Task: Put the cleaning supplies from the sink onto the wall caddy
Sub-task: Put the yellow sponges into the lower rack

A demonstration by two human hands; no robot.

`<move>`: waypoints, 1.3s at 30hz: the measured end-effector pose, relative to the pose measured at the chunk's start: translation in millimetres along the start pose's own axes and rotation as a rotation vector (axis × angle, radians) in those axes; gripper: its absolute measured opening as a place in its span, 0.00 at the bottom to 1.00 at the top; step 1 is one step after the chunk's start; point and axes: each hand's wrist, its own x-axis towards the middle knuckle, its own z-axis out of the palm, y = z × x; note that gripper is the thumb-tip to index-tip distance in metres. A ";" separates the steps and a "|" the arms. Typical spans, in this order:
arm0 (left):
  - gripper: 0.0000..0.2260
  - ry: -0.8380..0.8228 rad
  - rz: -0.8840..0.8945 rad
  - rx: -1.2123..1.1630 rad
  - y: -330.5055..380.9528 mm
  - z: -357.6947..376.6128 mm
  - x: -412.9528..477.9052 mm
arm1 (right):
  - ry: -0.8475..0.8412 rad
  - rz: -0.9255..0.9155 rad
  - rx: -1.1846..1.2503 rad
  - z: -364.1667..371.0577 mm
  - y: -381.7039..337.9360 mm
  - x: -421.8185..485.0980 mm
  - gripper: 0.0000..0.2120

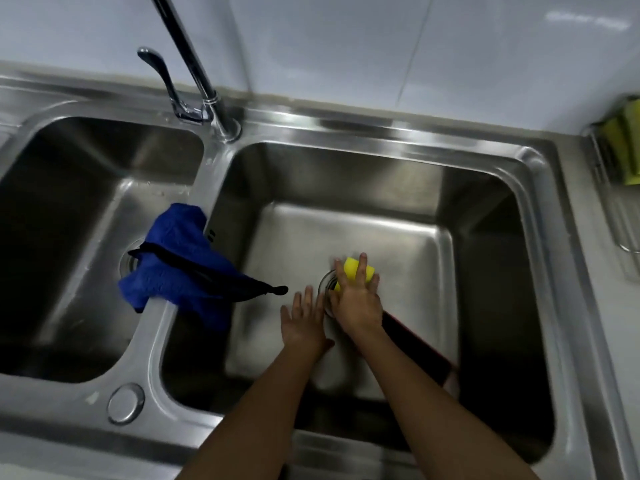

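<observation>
Sponge is down on the floor of the right basin, sitting right at the drain, bright yellow, hard to miss. The right hand is laid over the top of it with fingers spread and curling around the block, so it's touching the sponge, but honestly I can't tell if the grasp has actually closed on it; that part of the shot is a bit smeared. The left hand is just beside it, flat and wide, fingers fanned out, holding nothing, hovering over the basin floor near the drain's left side.

A blue cloth is draped over the divider between the two basins, about midway along it, part hanging into the left basin and part into the right one. A black strap or band thing lies across the cloth, with its tip poking out over the right basin.

There's something dark with a reddish edge lying on the right basin floor under the right forearm; can't make out what it is.

The faucet stands at the back edge of the sink, behind the divider. The wire caddy is at the far right, beside the sink's right edge, with a couple of yellow-green sponges already standing in it.
</observation>
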 end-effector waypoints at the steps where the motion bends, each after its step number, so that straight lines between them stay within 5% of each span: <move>1: 0.42 0.009 0.005 -0.001 -1.2 1.3 3.0 | 0.011 0.027 0.013 3.7 -2.0 4.0 0.32; 10: 0.44 0.009 0.058 -0.020 -10.8 6.2 9.8 | 0.111 0.038 0.002 2.7 0.1 17.7 0.30; 15: 0.40 0.092 0.052 -0.040 -4.5 -4.6 -2.1 | 0.151 -0.124 0.077 -35.2 20.6 -2.4 0.36; 25: 0.28 0.426 0.346 -0.118 96.7 -113.1 -59.3 | 0.681 -0.319 0.012 -216.2 113.2 -34.5 0.24; 32: 0.28 0.600 0.644 -0.126 207.7 -190.2 -100.1 | 0.715 0.047 -0.037 -342.9 185.5 -59.2 0.23; 39: 0.27 0.587 0.741 -0.065 281.9 -208.1 -102.6 | 0.656 0.146 -0.089 -380.6 222.1 -49.6 0.22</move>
